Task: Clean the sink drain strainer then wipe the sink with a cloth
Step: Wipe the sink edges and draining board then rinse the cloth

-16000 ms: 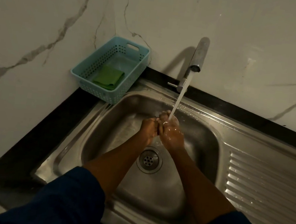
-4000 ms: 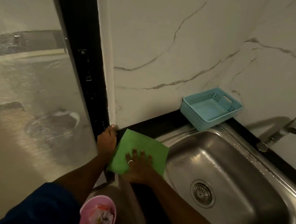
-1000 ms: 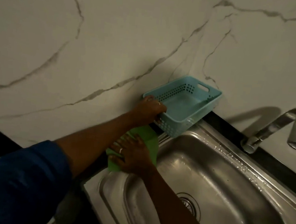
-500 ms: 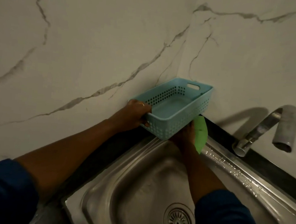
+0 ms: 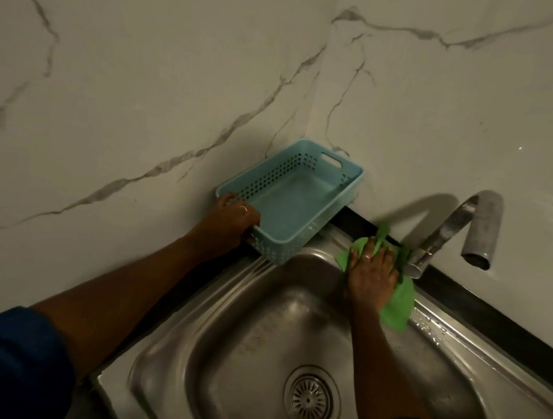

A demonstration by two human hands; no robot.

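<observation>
The steel sink (image 5: pixel 240 349) fills the lower half, with the round drain strainer (image 5: pixel 311 400) seated in its bottom. My right hand (image 5: pixel 369 273) lies flat, fingers spread, pressing a green cloth (image 5: pixel 398 304) onto the sink's back rim just left of the tap base. My left hand (image 5: pixel 229 219) grips the near end of an empty light blue plastic basket (image 5: pixel 303 198), which is tilted with that end lifted off the counter in the wall corner.
A curved metal tap (image 5: pixel 464 225) rises at the back right, spout pointing down, no water running. A black counter strip (image 5: pixel 496 314) runs behind the sink. Marble walls meet in a corner behind the basket. Water drops lie on the right rim.
My right hand has slid the cloth from beneath the basket rightward along the back rim toward the tap. My left hand keeps hold of the raised basket.
</observation>
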